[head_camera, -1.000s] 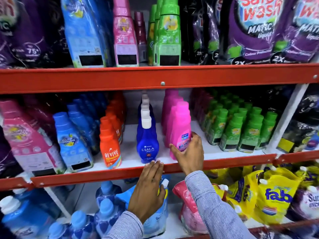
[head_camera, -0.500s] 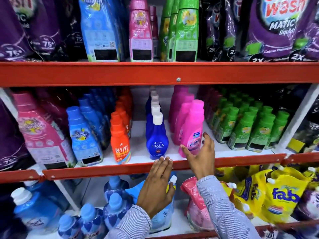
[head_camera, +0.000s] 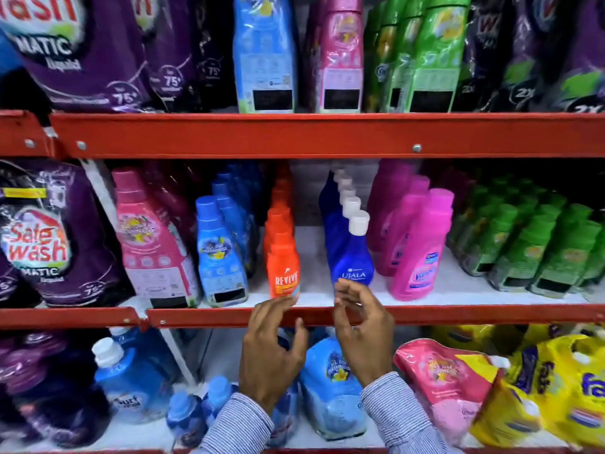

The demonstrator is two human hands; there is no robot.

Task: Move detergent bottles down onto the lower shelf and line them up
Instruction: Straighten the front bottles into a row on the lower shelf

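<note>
On the middle shelf (head_camera: 458,314) stand rows of bottles: orange Revive bottles (head_camera: 283,270), dark blue Ujala bottles with white caps (head_camera: 353,257), and bright pink bottles (head_camera: 422,253). My left hand (head_camera: 271,348) is in front of the shelf's red edge, fingers curled and apart, fingertips just below the front Revive bottle. My right hand (head_camera: 360,332) hovers just below the front Ujala bottle, fingers loosely bent, holding nothing. Both striped sleeves enter from the bottom.
Light blue bottles (head_camera: 221,257) and a large pink bottle (head_camera: 154,247) stand left of the Revive row, green bottles (head_camera: 523,253) to the right. The top shelf holds tall blue, pink and green bottles and purple pouches. The bottom shelf holds blue jugs (head_camera: 330,388), pink and yellow pouches.
My right hand left the pink bottle and moved left to below the Ujala bottle. My left hand lifted off the shelf edge and shifted toward the Revive bottle. The view panned left.
</note>
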